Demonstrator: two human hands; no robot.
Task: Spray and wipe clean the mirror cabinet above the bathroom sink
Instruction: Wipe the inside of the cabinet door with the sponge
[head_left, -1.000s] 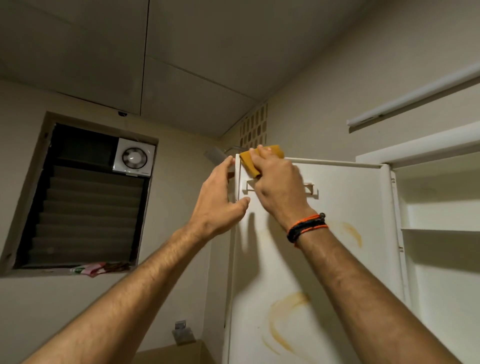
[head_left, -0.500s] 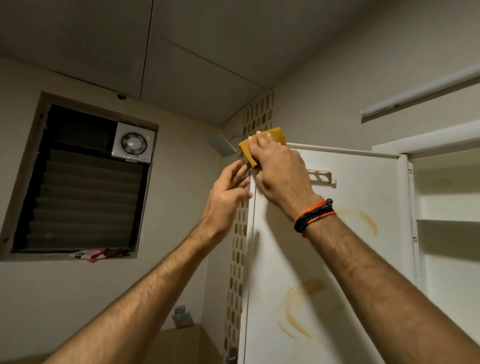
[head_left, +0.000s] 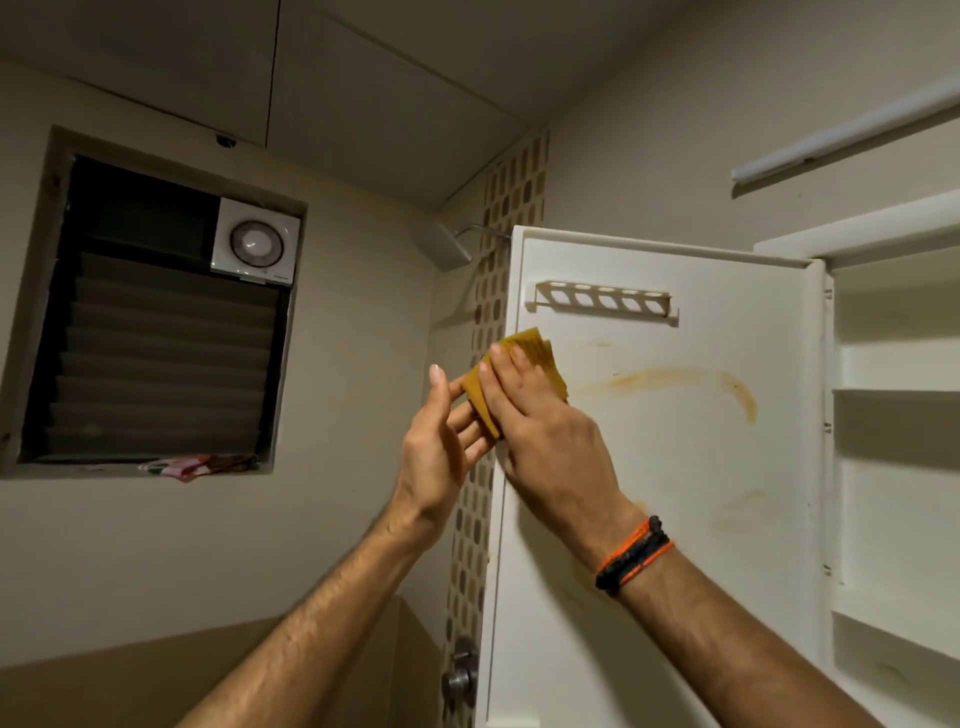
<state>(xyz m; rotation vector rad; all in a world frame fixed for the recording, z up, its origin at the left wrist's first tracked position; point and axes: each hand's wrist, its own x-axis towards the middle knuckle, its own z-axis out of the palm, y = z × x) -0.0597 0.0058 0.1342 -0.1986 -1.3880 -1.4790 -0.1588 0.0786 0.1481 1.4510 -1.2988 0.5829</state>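
1. Both bare forearms reached up from the bottom of the view toward the open cabinet door (head_left: 675, 467), which stood swung out with its white inner face toward the person.
2. The right hand (head_left: 545, 431) lay palm-down against the door's left edge, fingers extended and pointing toward eleven o'clock, pressing a folded yellow cloth (head_left: 540, 358) flat to the panel. Its grip was a flat press on the cloth, not a closed fist.
3. A band of orange and black cords (head_left: 631, 556) circled the right wrist.
4. The left hand (head_left: 441, 441) stood just left of the door edge, thumb up, its grip open, fingers extended behind the cloth's lower corner; whether they touched the edge I could not tell.
5. The cloth sat at the door's left edge, below the slotted white rack (head_left: 605, 301).
6. A brownish curved stain (head_left: 727, 384) lay at three o'clock from the cloth.
7. The cabinet's shelves (head_left: 893, 384) showed at far right; a louvred window (head_left: 161, 353) with a fan (head_left: 255, 241) lay at nine o'clock.
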